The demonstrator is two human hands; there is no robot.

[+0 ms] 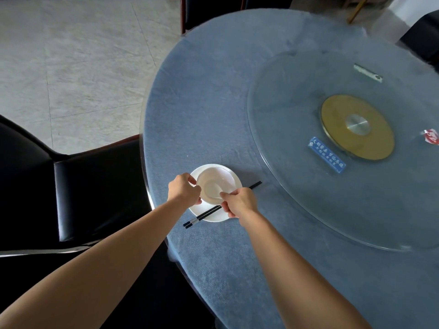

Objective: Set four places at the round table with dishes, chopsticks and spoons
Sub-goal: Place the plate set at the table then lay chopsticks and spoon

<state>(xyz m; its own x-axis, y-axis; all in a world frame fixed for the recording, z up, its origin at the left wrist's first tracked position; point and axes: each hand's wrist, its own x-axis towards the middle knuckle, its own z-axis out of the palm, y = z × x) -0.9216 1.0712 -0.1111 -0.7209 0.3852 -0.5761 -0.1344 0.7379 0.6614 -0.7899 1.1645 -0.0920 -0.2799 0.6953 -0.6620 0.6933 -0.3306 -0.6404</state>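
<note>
A white plate (pixel 234 179) sits near the left edge of the round table (pixel 213 103), which is covered in blue cloth. A white bowl (pixel 215 184) stands on the plate, and a white spoon (pixel 213 187) lies inside the bowl. The left hand (pixel 184 189) pinches the bowl's left rim. The right hand (pixel 238 201) is closed with its fingertips on the bowl's near right rim, about where the spoon handle ends; whether it grips the spoon or the rim cannot be told. A pair of black chopsticks (pixel 202 216) lies slantwise across the plate's near right part, passing under the right hand, with both ends sticking out onto the cloth. To the right, a glass turntable (pixel 297 186) with a gold hub (pixel 356 128) carries a blue sign (pixel 326 154) and a red packet (pixel 431 136). A black chair (pixel 95 186) stands left of the table, close beside the plate.
</note>
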